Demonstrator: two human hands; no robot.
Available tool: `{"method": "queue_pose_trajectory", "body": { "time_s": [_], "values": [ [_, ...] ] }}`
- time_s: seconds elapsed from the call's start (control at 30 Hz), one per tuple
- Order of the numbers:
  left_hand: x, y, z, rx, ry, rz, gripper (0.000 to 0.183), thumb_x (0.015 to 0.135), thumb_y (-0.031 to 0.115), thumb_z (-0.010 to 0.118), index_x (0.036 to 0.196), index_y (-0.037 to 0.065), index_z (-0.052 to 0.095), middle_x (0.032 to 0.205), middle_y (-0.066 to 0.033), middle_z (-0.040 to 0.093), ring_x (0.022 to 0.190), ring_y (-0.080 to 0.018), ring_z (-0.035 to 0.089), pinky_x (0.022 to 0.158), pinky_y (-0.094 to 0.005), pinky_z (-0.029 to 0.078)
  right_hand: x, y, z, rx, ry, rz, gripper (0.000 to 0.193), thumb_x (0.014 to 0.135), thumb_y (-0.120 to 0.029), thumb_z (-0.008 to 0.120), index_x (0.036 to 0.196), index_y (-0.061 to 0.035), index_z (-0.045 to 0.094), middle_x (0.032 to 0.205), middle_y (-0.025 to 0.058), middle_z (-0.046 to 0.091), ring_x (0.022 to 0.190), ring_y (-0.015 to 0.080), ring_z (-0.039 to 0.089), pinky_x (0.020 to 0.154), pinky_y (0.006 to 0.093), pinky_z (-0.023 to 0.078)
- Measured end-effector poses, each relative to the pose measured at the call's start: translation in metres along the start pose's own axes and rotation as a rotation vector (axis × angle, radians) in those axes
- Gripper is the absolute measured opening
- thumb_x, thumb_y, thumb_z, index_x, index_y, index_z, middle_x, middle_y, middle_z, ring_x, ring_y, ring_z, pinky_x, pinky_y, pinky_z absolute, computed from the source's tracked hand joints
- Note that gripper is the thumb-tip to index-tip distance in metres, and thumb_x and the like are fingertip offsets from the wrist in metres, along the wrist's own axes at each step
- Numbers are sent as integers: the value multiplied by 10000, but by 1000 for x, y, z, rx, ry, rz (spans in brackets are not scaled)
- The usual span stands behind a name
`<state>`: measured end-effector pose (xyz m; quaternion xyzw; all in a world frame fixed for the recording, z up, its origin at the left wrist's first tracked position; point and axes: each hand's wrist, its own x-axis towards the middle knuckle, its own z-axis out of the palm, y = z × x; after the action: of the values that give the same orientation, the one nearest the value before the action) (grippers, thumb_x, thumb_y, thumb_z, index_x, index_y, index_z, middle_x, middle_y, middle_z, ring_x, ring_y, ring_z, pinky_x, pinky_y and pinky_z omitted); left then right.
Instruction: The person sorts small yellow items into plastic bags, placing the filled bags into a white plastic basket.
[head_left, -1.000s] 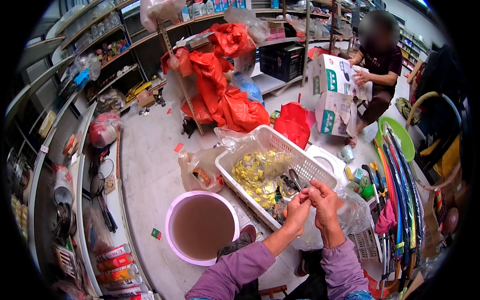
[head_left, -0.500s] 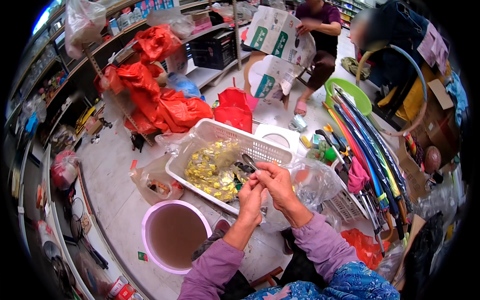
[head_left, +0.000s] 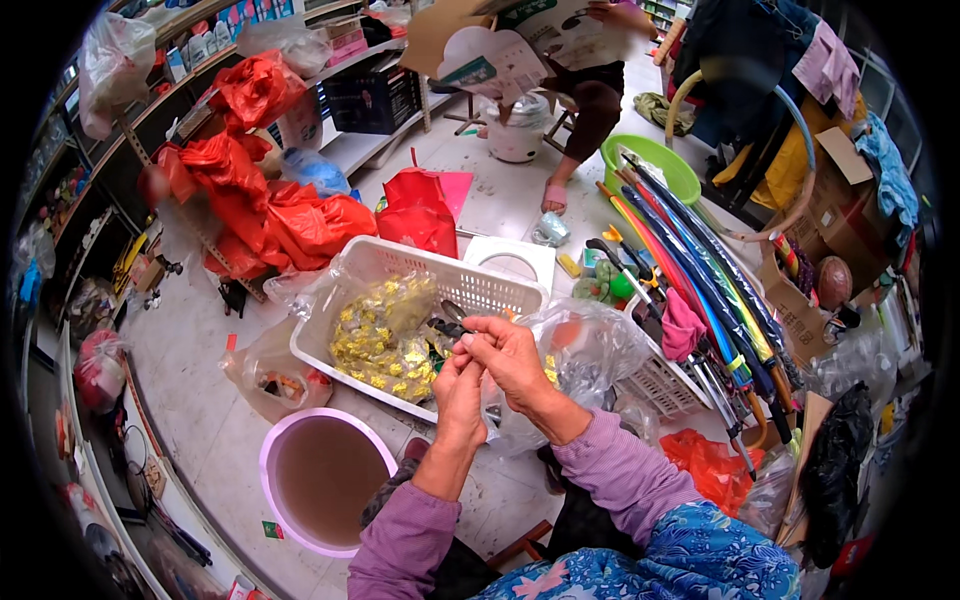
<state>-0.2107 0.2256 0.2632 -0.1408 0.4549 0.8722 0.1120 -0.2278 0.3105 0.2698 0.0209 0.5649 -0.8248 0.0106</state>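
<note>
My left hand (head_left: 461, 385) and my right hand (head_left: 509, 355) meet over the near edge of a white plastic basket (head_left: 480, 288). Together they pinch a small dark metal item (head_left: 449, 322) between the fingertips; its exact kind is too small to tell. The basket holds a clear bag full of small yellow-wrapped pieces (head_left: 382, 333). A crumpled clear plastic bag (head_left: 590, 350) lies just right of my right hand, against the basket.
A round pink-rimmed tub of brown liquid (head_left: 322, 480) stands on the floor at lower left. Red plastic bags (head_left: 270, 205) pile up by the shelves. A bundle of coloured umbrellas (head_left: 700, 290) leans at right. Another person sits behind with a cardboard box (head_left: 500, 45).
The view has swung to the right and tilted, so the basket and tub sit more to the left. Both hands stay together over the basket's edge, still working the small item.
</note>
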Motion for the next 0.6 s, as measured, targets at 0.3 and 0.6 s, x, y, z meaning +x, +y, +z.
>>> {"method": "queue_pose_trajectory", "body": {
  "time_s": [0.3,0.6],
  "values": [
    [-5,5,1,38,-21,-41,116,840,179,585,945,130,586,894,47,573,830,-38,497,725,-226,365,-1,-1,3,-6,-6,5,312,863,-56,540,1125,107,493,827,130,635,703,140,617,660,240,505],
    [2,-4,-6,42,-41,-23,120,840,170,587,949,120,586,880,46,574,789,-37,499,677,-207,373,-2,-2,3,-22,10,-1,301,857,-52,544,1110,108,510,816,128,635,691,131,611,640,231,501]
  ]
}}
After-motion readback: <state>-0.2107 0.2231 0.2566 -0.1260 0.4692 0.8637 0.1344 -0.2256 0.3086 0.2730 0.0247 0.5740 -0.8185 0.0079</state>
